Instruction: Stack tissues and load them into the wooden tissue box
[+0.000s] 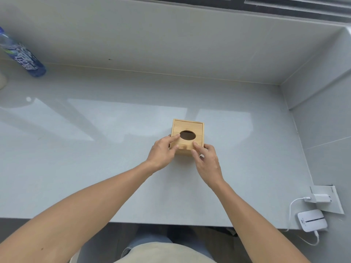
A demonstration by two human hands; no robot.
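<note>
A plastic water bottle [22,56] with a blue label stands at the far left corner of the desk [95,168], against the back wall. The desk surface is pale grey and glossy, and carries window reflections across its left and middle areas.

The left hand [163,151] rests on the near left corner of the wooden tissue box [187,136]. Its index finger extends along the lid toward the left rim of the oval opening [187,134], and the thumb presses on the near edge of the lid. The remaining fingers are loosely curled beside the left wall of the box. The hand is partly open and in contact with the box, not closed around it.

The wooden tissue box sits upright on the desk, right of centre and well apart from both the near edge and the back wall. The oval opening in the lid shows a dark interior.

The right hand [208,160] touches the near right corner of the box. Its thumb and index fingertips press on the near edge of the lid, and the other fingers bend against the right wall. It is loosely curled, with no closed grip.

At the near right corner of the desk, a white charger [319,198] is plugged into a wall socket plate [331,206], and a white cable [291,207] runs down beside a small white device [311,220].
</note>
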